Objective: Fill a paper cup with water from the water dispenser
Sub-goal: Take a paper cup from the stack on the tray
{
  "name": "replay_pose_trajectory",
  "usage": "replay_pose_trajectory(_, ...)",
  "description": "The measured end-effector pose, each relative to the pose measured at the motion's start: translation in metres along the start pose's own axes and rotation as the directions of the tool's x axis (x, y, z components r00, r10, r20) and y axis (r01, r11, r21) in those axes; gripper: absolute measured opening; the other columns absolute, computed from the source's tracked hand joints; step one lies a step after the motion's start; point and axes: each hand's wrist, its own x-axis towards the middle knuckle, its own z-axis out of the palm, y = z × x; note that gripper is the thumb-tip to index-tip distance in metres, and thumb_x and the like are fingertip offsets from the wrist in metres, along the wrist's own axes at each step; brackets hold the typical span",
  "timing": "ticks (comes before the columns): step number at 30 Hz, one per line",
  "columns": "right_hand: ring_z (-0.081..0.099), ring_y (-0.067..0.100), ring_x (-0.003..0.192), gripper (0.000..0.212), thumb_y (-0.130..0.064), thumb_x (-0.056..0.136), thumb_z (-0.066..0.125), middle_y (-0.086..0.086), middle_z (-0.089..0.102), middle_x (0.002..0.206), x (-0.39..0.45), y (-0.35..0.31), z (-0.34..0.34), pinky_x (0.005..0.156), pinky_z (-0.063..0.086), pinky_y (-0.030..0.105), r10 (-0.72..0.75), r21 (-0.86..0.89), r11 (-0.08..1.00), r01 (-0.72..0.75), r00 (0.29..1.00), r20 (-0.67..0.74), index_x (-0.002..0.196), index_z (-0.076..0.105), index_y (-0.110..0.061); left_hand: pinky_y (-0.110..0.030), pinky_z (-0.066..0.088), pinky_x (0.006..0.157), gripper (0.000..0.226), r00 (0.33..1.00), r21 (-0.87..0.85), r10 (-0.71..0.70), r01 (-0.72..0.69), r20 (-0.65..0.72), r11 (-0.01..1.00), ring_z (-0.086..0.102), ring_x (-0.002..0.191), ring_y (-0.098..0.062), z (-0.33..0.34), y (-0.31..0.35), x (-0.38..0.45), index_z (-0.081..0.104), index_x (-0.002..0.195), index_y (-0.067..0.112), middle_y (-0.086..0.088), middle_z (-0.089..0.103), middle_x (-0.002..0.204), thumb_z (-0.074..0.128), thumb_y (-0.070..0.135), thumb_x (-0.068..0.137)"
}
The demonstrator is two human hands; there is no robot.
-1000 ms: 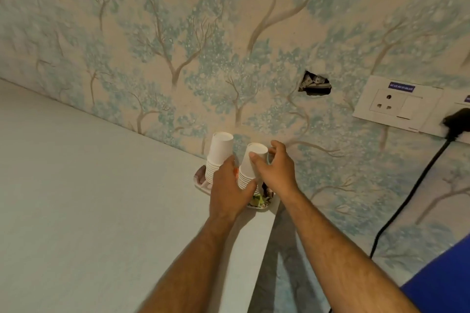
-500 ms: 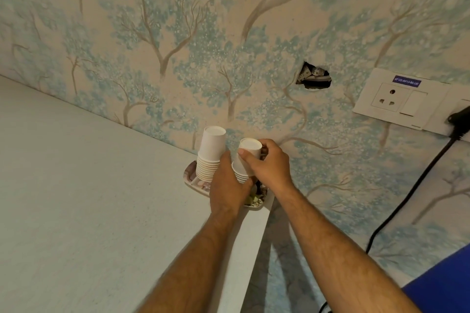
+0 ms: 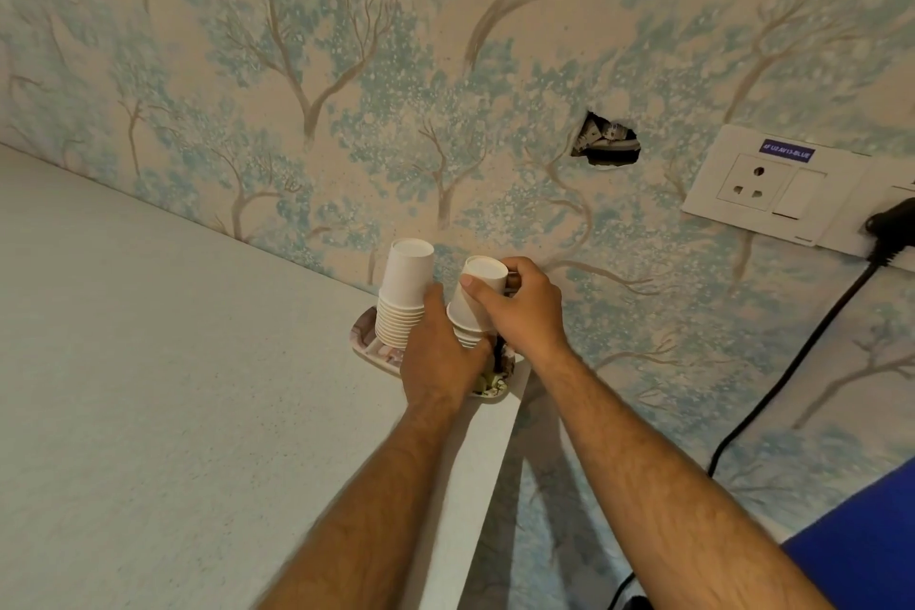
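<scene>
Two stacks of white paper cups stand upside down on a small patterned tray (image 3: 365,331) at the counter's far corner against the wall. The left stack (image 3: 403,297) is taller and stands free. My right hand (image 3: 520,307) grips the top cup (image 3: 478,295) of the right stack, which sits raised a little above the cups below it. My left hand (image 3: 440,357) is wrapped around the lower part of that right stack (image 3: 465,339), hiding most of it. No water dispenser is in view.
The pale counter (image 3: 173,386) ends at a right edge just below the tray. A hole (image 3: 606,146) gapes in the tree-patterned wall. A white socket panel (image 3: 772,183) sits at right, with a black plug (image 3: 891,225) and cable hanging down. Something blue (image 3: 861,540) fills the bottom right corner.
My right hand has drawn the top cup upward off the right stack while my left hand kept holding the stack. The view has tilted slightly.
</scene>
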Motion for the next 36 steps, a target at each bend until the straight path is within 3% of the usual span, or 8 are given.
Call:
replay_pose_trajectory(14, 0.059, -0.010, 0.086, 0.049, -0.050, 0.075, 0.082, -0.017, 0.066, 0.098, 0.000, -0.026, -0.011, 0.067, 0.045, 0.012, 0.006, 0.087, 0.996, 0.000, 0.998, -0.069, 0.113, 0.065, -0.025, -0.045, 0.056, 0.092, 0.073, 1.000, -0.025, 0.009, -0.009, -0.005, 1.000, 0.063, 0.117, -0.023, -0.003, 0.007, -0.004, 0.039, 0.138, 0.027, 0.002, 0.065, 0.128, 0.078, 0.051, 0.082)
replay_pose_trajectory(18, 0.066, 0.001, 0.094, 0.043, -0.046, 0.077, 0.083, -0.014, 0.069, 0.103, -0.004, -0.039, -0.020, 0.076, 0.053, 0.020, 0.013, 0.167, 0.986, 0.010, 0.991, -0.136, 0.111, 0.064, -0.026, -0.051, 0.056, 0.095, 0.080, 1.000, -0.058, 0.016, -0.016, 0.008, 0.998, 0.063, 0.118, -0.025, -0.005, 0.006, -0.004, 0.038, 0.141, 0.023, -0.001, 0.064, 0.129, 0.081, 0.051, 0.080)
replay_pose_trajectory(21, 0.065, -0.007, 0.088, 0.039, -0.042, 0.077, 0.084, -0.016, 0.069, 0.099, -0.011, -0.050, -0.030, 0.067, 0.049, 0.008, 0.030, 0.269, 0.963, 0.034, 0.973, -0.228, 0.107, 0.063, -0.030, -0.051, 0.056, 0.094, 0.085, 0.999, -0.049, 0.049, -0.049, -0.004, 0.998, 0.062, 0.118, -0.025, -0.008, 0.005, -0.007, 0.038, 0.142, 0.021, -0.004, 0.063, 0.129, 0.084, 0.050, 0.077)
replay_pose_trajectory(23, 0.066, -0.008, 0.086, 0.037, -0.040, 0.076, 0.085, -0.016, 0.070, 0.098, -0.020, -0.058, -0.038, 0.070, 0.053, 0.011, 0.072, 0.374, 0.926, 0.049, 0.950, -0.303, 0.105, 0.063, -0.029, -0.052, 0.054, 0.098, 0.087, 0.997, 0.001, 0.066, -0.066, -0.038, 0.998, 0.058, 0.125, -0.028, -0.010, 0.006, -0.009, 0.038, 0.146, 0.018, -0.008, 0.060, 0.137, 0.082, 0.049, 0.078)
replay_pose_trajectory(26, 0.070, 0.010, 0.094, 0.042, -0.040, 0.075, 0.084, -0.005, 0.072, 0.105, -0.035, -0.069, -0.050, 0.078, 0.061, 0.038, 0.204, 0.583, 0.812, 0.024, 0.924, -0.323, 0.107, 0.064, -0.021, -0.050, 0.052, 0.101, 0.083, 0.988, -0.046, 0.095, -0.101, -0.120, 0.994, 0.056, 0.125, -0.029, -0.015, 0.015, -0.014, 0.039, 0.148, 0.018, -0.008, 0.057, 0.141, 0.079, 0.047, 0.082)
replay_pose_trajectory(29, 0.069, 0.022, 0.094, 0.040, -0.038, 0.080, 0.077, 0.008, 0.070, 0.108, -0.052, -0.076, -0.063, 0.069, 0.058, 0.039, 0.368, 0.808, 0.585, -0.067, 0.910, -0.190, 0.109, 0.063, -0.015, -0.041, 0.054, 0.097, 0.083, 0.977, -0.261, 0.187, -0.207, -0.101, 0.943, 0.058, 0.116, -0.017, -0.023, 0.031, -0.026, 0.043, 0.144, 0.022, 0.001, 0.057, 0.134, 0.079, 0.055, 0.077)
replay_pose_trajectory(32, 0.067, 0.025, 0.087, 0.034, -0.040, 0.085, 0.070, 0.009, 0.071, 0.097, -0.075, -0.076, -0.075, 0.069, 0.055, 0.036, 0.460, 0.929, 0.297, -0.221, 0.885, 0.064, 0.107, 0.066, -0.015, -0.033, 0.050, 0.103, 0.094, 0.954, -0.376, 0.294, -0.293, -0.056, 0.879, 0.055, 0.124, -0.008, -0.029, 0.048, -0.041, 0.042, 0.146, 0.023, 0.004, 0.056, 0.137, 0.081, 0.060, 0.069)
replay_pose_trajectory(36, 0.067, 0.032, 0.107, 0.062, -0.051, 0.080, 0.070, 0.014, 0.070, 0.111, -0.108, -0.070, -0.088, 0.102, 0.052, 0.045, 0.510, 0.903, 0.109, -0.415, 0.803, 0.308, 0.121, 0.064, -0.005, -0.040, 0.052, 0.106, 0.097, 0.932, -0.517, 0.361, -0.329, -0.041, 0.790, 0.056, 0.130, -0.010, -0.029, 0.069, -0.058, 0.045, 0.145, 0.016, 0.005, 0.058, 0.139, 0.087, 0.050, 0.065)
